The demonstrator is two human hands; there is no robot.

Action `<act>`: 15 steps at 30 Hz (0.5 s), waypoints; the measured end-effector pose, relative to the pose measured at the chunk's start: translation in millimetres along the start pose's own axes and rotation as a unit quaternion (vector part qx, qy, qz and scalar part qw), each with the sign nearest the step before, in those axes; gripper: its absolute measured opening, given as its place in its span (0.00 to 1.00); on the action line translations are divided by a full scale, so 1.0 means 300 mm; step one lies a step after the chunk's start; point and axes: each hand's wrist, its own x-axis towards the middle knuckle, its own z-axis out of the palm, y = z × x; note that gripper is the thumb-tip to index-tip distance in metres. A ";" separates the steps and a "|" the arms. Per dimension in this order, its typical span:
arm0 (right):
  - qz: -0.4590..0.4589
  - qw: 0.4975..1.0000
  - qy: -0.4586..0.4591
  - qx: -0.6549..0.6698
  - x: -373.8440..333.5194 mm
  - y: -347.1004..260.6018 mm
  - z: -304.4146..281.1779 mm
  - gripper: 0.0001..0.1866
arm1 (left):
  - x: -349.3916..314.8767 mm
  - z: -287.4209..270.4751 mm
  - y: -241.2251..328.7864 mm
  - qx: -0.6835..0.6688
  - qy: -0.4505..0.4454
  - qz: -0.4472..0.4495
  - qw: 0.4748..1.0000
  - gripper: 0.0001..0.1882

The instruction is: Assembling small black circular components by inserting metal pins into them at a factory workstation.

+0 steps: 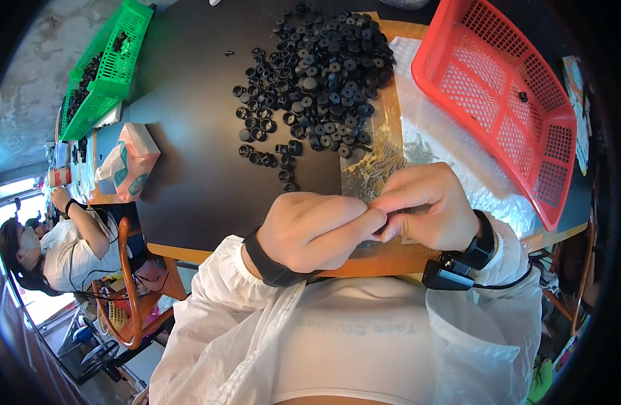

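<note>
My left hand (312, 228) and my right hand (430, 206) meet over the front edge of the table. Both have their fingers pinched together around a small dark part (383, 227), mostly covered by the fingertips; its kind cannot be made out. Beyond the hands lies a large heap of small black round plastic parts (334, 74), some like rings, others like discs with a centre hole. Thin metal pins (387, 162) are scattered just past my right hand, on a clear plastic sheet and a white sheet.
A red plastic basket (425, 64) stands at the right with a small black piece inside. At the far left is a green crate (111, 88) holding black parts. A pink and white tissue pack (131, 162) rests nearby. Another person (81, 243) sits at the left side.
</note>
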 end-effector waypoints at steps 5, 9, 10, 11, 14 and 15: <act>-0.154 0.955 0.024 -0.254 0.011 -0.104 -0.040 0.18 | 0.019 -0.013 -0.018 -0.021 0.057 0.059 0.996 0.19; -0.178 0.862 0.128 -0.457 -0.021 -0.174 -0.088 0.15 | 0.008 -0.015 -0.023 0.041 0.161 -0.019 0.986 0.19; -0.156 0.797 0.213 -0.544 -0.026 -0.183 -0.098 0.16 | 0.001 -0.025 -0.032 0.089 0.149 -0.054 0.983 0.18; -0.131 0.716 0.294 -0.619 -0.026 -0.187 -0.104 0.17 | -0.002 -0.030 -0.038 0.138 0.137 -0.090 0.977 0.17; -0.112 0.609 0.361 -0.697 -0.005 -0.176 -0.121 0.21 | 0.016 -0.017 -0.061 0.141 0.114 -0.099 0.978 0.15; -0.110 0.609 0.360 -0.698 -0.006 -0.167 -0.117 0.21 | 0.016 -0.013 -0.065 0.136 0.092 -0.100 0.981 0.15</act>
